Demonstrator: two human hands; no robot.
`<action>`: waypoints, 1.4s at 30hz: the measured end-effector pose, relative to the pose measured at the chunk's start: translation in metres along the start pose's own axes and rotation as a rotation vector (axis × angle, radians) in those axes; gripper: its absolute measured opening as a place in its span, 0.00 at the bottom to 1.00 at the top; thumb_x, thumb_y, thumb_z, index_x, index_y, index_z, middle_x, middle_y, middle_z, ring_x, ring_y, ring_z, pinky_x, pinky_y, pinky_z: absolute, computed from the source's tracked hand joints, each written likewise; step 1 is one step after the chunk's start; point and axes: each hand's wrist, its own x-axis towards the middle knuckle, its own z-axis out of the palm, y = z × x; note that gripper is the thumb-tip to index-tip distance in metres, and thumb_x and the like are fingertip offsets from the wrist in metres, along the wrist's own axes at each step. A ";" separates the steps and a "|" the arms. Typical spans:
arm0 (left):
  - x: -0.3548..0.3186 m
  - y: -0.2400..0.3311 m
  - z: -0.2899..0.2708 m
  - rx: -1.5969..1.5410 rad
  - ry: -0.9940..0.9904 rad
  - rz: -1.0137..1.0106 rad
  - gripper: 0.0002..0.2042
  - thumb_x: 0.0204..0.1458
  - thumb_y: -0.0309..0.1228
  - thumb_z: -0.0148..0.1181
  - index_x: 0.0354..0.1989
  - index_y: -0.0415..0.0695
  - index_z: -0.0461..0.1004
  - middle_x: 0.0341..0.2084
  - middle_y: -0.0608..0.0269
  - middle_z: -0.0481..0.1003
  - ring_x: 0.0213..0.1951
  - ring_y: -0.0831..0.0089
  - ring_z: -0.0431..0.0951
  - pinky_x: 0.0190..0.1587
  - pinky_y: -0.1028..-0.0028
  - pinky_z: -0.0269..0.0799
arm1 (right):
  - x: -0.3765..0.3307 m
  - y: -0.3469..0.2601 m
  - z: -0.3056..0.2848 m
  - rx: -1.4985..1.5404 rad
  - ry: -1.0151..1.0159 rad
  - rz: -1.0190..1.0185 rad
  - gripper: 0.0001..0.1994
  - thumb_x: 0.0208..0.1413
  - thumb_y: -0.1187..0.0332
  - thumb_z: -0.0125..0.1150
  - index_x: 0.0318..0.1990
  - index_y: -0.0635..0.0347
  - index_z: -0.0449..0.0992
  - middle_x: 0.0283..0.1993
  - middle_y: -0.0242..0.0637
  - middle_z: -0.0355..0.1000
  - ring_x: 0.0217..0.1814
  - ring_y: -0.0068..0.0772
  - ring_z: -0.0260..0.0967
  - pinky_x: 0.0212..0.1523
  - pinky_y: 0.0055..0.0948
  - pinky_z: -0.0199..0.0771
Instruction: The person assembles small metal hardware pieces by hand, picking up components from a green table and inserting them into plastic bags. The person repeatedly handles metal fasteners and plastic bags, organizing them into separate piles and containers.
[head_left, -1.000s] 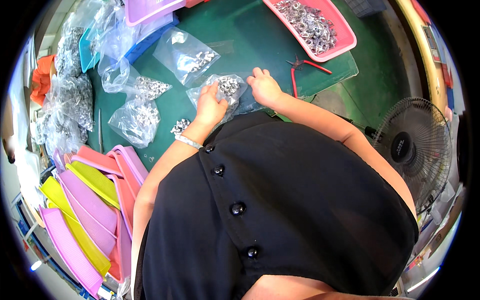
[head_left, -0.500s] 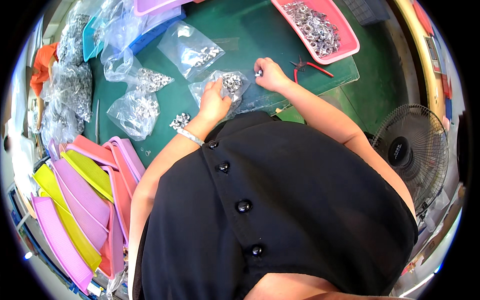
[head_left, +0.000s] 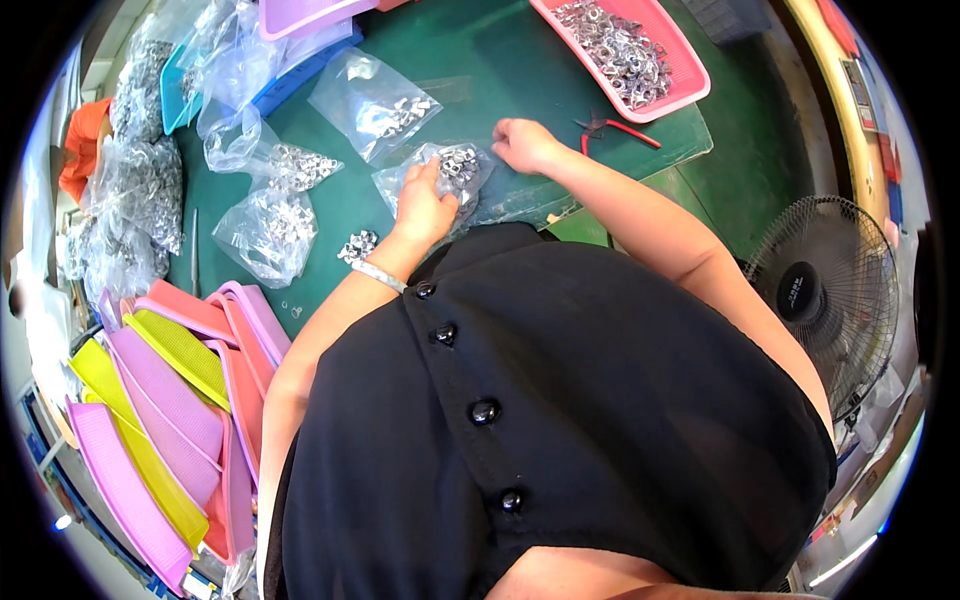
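A clear plastic bag (head_left: 455, 172) of small shiny metal parts lies on the green table (head_left: 480, 60) right in front of me. My left hand (head_left: 422, 208) rests on the bag's near left part, fingers bent over it, a silver bangle on the wrist. At the bag's far right corner my right hand (head_left: 522, 145) pinches the plastic edge. A small loose heap of metal parts (head_left: 358, 245) sits on the table just left of my left wrist.
More clear bags of metal parts (head_left: 380, 105) lie to the left and behind. A pink tray of parts (head_left: 688, 70) stands at the back right, red-handled pliers (head_left: 615, 128) beside it. Stacked pink and yellow trays (head_left: 170, 390) sit low left; a fan (head_left: 820, 290) at right.
My right hand has slid right and away along the bag's far edge. The left hand stays pressed on the bag. The view has shifted slightly.
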 end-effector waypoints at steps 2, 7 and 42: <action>-0.001 0.001 -0.001 0.023 -0.002 -0.007 0.29 0.39 0.25 0.55 0.55 0.33 0.61 0.47 0.43 0.65 0.48 0.52 0.67 0.50 0.66 0.64 | -0.004 -0.014 0.000 0.301 -0.218 0.310 0.12 0.44 0.66 0.59 0.35 0.62 0.73 0.31 0.46 0.73 0.36 0.45 0.71 0.38 0.35 0.70; 0.001 0.007 -0.008 0.048 0.006 -0.019 0.26 0.40 0.25 0.54 0.53 0.35 0.64 0.39 0.47 0.70 0.41 0.54 0.71 0.45 0.66 0.67 | -0.005 -0.001 0.036 0.357 0.046 0.046 0.07 0.45 0.74 0.55 0.34 0.65 0.71 0.23 0.33 0.69 0.24 0.24 0.66 0.27 0.25 0.68; -0.058 -0.029 -0.018 -0.587 0.024 0.235 0.45 0.43 0.43 0.63 0.61 0.37 0.39 0.53 0.47 0.60 0.58 0.57 0.59 0.60 0.63 0.52 | -0.062 -0.139 -0.024 1.312 -0.547 -0.274 0.06 0.51 0.79 0.52 0.37 0.62 0.69 0.29 0.29 0.68 0.28 0.17 0.65 0.28 0.17 0.64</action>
